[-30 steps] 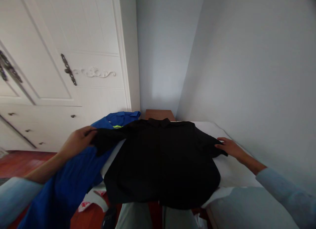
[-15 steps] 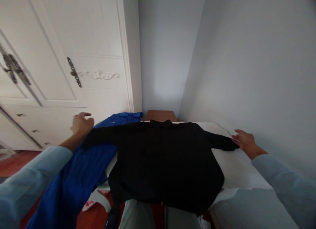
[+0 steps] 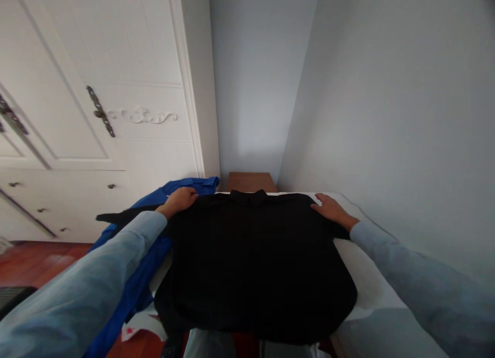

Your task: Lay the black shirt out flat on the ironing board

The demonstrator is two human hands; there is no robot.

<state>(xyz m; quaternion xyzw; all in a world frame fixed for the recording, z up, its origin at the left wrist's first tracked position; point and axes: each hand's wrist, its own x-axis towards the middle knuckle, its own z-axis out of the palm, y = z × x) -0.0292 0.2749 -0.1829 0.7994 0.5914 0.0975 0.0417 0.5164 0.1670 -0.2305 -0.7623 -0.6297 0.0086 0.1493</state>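
A black shirt (image 3: 251, 255) lies spread flat, collar away from me, on a white-covered surface (image 3: 367, 275). My left hand (image 3: 180, 200) rests on the shirt's left shoulder, fingers curled down against the cloth. My right hand (image 3: 328, 208) lies flat on the right shoulder, fingers stretched out. The left sleeve (image 3: 116, 217) trails out to the left over a blue garment (image 3: 131, 291); the right sleeve is hidden under my forearm.
The blue garment hangs off the surface's left side toward the red wooden floor (image 3: 38, 255). A white wardrobe with dark metal handles (image 3: 100, 111) stands to the left. A brown wooden piece (image 3: 251, 182) sits beyond the collar. A grey wall runs close along the right.
Both hands have left the sleeve ends and moved inward to the shirt's shoulders. The left sleeve now lies stretched out to the left.
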